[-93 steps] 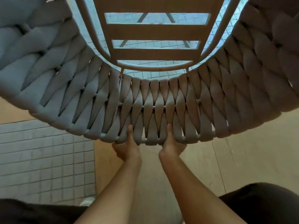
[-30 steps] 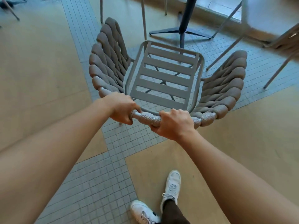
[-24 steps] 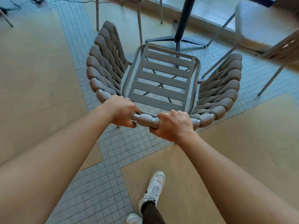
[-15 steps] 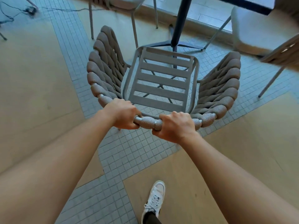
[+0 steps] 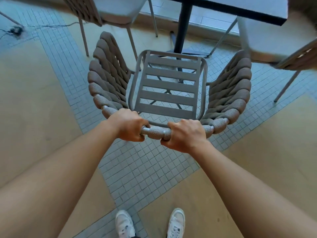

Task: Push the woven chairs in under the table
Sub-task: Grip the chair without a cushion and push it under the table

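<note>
A woven chair (image 5: pixel 167 86) with a slatted seat and braided brown rope sides stands in front of me, facing the table (image 5: pixel 240 9). My left hand (image 5: pixel 127 125) and my right hand (image 5: pixel 184 134) both grip the top rail of its backrest, side by side. The table has a dark top and a black centre post (image 5: pixel 182 26) on a cross base. The front edge of the chair's seat lies close to the post's base, below the table's near edge.
A second woven chair (image 5: pixel 96 12) with a pale cushion stands at the table's left; a third (image 5: pixel 281 43) stands at its right. A cable (image 5: pixel 17 30) lies on the floor far left. My white shoes (image 5: pixel 124 224) are on the tile-and-beige floor.
The chair has moved forward toward the table's post with both hands on its top rail. More of the table top and side chairs has come into view. My feet now stand side by side.
</note>
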`<state>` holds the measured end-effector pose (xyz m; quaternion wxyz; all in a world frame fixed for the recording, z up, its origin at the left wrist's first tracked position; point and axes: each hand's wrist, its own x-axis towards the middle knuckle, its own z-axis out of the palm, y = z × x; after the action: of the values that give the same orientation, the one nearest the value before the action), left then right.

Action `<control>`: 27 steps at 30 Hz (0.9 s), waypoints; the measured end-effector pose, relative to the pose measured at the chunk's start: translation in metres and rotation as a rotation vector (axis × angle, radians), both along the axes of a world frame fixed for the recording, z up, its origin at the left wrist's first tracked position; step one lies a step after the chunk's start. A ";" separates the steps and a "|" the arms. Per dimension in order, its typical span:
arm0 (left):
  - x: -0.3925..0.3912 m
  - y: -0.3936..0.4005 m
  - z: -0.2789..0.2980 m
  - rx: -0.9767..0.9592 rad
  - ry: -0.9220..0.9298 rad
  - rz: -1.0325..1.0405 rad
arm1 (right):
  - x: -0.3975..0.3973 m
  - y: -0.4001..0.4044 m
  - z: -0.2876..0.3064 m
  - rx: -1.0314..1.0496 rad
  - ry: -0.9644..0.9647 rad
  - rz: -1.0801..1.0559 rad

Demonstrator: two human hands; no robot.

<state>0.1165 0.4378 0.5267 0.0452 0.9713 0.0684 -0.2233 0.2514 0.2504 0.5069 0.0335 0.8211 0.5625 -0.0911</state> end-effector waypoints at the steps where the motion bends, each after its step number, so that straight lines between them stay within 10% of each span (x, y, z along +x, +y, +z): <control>1: 0.004 0.005 0.000 0.000 -0.003 -0.009 | 0.004 0.005 0.000 -0.005 0.005 -0.006; 27: 0.121 0.146 -0.009 -0.018 -0.107 -0.223 | 0.096 0.127 -0.001 -0.015 0.003 -0.208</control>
<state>0.2374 0.5836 0.5178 0.0322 0.9830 -0.0445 -0.1752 0.3469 0.3778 0.5055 0.0292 0.8747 0.4734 -0.0994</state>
